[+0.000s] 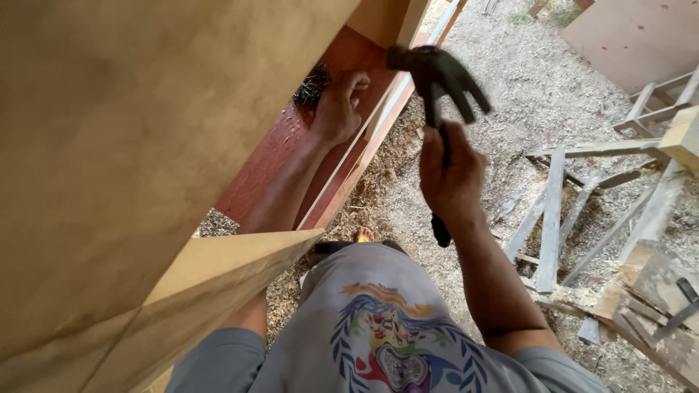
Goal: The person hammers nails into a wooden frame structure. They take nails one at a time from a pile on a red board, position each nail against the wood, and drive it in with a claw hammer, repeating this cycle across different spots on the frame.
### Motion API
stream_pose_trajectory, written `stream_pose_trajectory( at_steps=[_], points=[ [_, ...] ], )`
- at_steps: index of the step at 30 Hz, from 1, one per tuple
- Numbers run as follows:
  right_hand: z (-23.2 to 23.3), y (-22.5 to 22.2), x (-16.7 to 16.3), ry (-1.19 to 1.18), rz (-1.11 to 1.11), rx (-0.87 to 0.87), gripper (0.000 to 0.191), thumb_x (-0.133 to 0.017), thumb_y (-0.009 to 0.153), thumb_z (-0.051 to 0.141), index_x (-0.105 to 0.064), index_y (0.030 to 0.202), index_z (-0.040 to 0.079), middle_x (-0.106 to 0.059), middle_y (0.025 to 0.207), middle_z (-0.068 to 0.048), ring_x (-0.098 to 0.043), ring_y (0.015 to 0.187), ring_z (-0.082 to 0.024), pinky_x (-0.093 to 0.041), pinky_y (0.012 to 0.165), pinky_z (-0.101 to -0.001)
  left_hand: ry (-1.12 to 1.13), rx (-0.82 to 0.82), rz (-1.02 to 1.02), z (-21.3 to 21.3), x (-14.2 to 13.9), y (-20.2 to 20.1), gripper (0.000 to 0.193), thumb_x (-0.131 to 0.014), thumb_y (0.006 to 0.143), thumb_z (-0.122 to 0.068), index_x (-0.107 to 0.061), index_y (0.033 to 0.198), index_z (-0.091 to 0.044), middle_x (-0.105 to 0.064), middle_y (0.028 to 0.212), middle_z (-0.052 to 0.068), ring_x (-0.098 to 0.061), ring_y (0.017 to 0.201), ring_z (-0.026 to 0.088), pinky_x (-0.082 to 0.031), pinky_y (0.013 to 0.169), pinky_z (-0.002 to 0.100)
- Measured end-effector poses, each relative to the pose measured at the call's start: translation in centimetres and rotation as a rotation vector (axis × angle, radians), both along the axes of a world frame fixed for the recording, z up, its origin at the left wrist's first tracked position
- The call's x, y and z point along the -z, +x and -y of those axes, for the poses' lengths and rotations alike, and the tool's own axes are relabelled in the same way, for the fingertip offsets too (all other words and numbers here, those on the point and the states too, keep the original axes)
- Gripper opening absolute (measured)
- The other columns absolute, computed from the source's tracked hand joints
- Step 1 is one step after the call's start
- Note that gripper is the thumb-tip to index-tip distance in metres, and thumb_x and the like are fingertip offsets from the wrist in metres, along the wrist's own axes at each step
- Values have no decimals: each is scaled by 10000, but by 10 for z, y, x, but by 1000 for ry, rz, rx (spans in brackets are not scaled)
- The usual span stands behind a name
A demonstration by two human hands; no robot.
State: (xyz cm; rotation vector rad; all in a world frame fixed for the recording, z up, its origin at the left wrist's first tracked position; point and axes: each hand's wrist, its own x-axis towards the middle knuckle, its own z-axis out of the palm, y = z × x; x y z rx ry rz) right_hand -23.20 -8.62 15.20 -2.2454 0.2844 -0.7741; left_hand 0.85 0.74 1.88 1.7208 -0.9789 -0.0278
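My right hand (451, 178) grips the handle of a black claw hammer (440, 73), whose head is raised above the hand, claws pointing right. My left hand (339, 108) reaches under a large tan plywood panel (131, 145) and rests against a reddish-brown board (291, 138), fingers curled beside a dark pile of nails (313, 86). Whether the fingers pinch a nail is hidden. My grey printed shirt fills the bottom of the view.
Sawdust covers the ground (524, 87). Pale timber strips edge the reddish board (378, 124). A grey wooden frame of slats (553, 211) lies to the right, with scrap wood (655, 306) at the lower right and a plywood sheet (641, 36) at the top right.
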Motion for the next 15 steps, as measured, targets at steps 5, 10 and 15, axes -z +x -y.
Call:
stream_pose_trajectory(
  at_steps=[5,10,15],
  points=[
    [1,35,24,25,-429,-11,361,-467,1150,315,-666,1033,36,-569,598,-26,-457,394,-143,-379,316,-312,-2,-11,-86,2,0,0,348,-764,897,55,-641,1214,-18,-699,1134,150,-729,1039,252,-590,889,339],
    [5,2,9,-41,-97,17,382,-454,1142,320,-653,1071,1,-602,607,-22,-522,431,-53,-408,319,-278,-30,-12,25,1,-2,1,492,-528,789,207,-629,1222,-5,-702,1175,159,-710,1113,266,-587,931,352],
    [-5,29,35,31,-227,-53,370,-415,1170,302,-599,1033,11,-566,593,-40,-482,413,-98,-413,343,-284,101,-2,-43,-6,-5,-3,456,-600,796,146,-623,1223,-11,-678,1176,172,-683,1093,286,-593,913,339]
  ],
)
